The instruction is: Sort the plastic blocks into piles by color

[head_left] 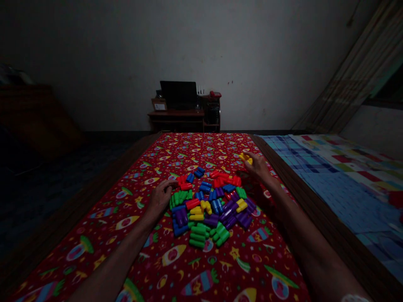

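A heap of plastic building blocks in red, blue, green, purple and yellow lies on the red cloth. At the heap's left edge rests my left hand [162, 193], fingers extended toward the red block [181, 180] and just above the green blocks [181, 198]; whether the fingertips touch is hard to see. My right hand [260, 167] is raised beyond the heap's far right side, its fingers closed on a yellow block [245, 158]. Nearer me are loose green blocks [197, 237], purple blocks [227, 214] and a yellow block [241, 205].
The patterned red cloth [201, 285] covers a long surface with brown side edges. To the right lies bedding with a blue plaid sheet [340, 197]. Against the far wall stands a desk [176, 113] with a dark monitor [178, 94]. The room is dim.
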Demonstrator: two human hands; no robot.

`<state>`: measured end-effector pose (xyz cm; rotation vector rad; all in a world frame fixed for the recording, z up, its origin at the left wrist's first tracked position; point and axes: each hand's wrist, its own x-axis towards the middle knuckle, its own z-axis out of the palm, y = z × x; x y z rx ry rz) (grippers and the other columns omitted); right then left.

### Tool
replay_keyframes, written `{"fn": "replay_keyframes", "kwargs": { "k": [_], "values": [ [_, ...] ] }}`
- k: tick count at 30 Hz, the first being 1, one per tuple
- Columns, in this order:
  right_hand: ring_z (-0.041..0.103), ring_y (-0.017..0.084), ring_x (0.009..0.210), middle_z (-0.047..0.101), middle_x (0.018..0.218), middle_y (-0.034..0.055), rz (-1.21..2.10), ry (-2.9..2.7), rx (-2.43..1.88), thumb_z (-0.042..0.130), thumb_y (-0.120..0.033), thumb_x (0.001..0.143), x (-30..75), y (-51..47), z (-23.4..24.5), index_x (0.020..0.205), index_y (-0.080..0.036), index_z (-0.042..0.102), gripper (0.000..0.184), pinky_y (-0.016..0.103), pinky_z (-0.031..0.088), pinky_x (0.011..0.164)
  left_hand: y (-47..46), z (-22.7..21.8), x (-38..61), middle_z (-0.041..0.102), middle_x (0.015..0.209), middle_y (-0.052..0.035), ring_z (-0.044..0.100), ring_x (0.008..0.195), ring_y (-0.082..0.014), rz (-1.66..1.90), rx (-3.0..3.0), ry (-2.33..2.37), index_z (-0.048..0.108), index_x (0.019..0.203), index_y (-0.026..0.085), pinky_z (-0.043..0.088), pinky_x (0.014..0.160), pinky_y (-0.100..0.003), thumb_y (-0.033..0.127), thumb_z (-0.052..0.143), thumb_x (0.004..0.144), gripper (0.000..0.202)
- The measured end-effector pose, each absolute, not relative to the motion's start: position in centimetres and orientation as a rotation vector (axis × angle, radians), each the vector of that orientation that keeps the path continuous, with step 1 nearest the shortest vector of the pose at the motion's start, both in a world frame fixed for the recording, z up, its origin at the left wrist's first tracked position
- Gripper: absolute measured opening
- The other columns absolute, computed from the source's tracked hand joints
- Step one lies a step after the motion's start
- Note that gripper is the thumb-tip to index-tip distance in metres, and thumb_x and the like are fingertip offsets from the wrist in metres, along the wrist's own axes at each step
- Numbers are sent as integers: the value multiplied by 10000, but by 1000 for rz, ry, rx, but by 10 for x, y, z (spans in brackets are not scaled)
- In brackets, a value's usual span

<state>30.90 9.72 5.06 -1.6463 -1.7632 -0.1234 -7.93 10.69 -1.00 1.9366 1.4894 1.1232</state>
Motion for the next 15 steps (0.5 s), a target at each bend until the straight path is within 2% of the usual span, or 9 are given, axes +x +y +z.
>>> {"fn": "replay_keyframes", "kwargs": {
  "k": [6, 10, 15],
  "values": [
    [654, 257, 828, 704, 952, 143, -204, -1393, -1796, 484, -329, 790, 359, 67, 11, 1006, -151, 603, 304, 371, 485, 760, 105, -8, -80, 718, 1004, -72, 678, 892, -217, 1107, 1927, 1462, 702, 920, 182, 542, 856, -352, 278, 437, 748, 330],
    [630, 240, 774, 690, 883, 127, -201, -1418, -1832, 473, -352, 793, 364, 61, -9, 922, -168, 591, 254, 355, 474, 731, 106, -7, -80, 717, 994, -79, 676, 907, -222, 1117, 1932, 1475, 700, 908, 182, 542, 858, -356, 280, 428, 742, 333],
    [621, 261, 856, 679, 896, 151, -328, -1524, -1822, 466, -315, 816, 352, 60, 1, 838, -165, 603, 204, 361, 458, 758, 105, -7, -79, 718, 969, -72, 673, 913, -219, 1115, 1938, 1493, 698, 885, 185, 534, 870, -360, 278, 422, 743, 324]
  ]
}}
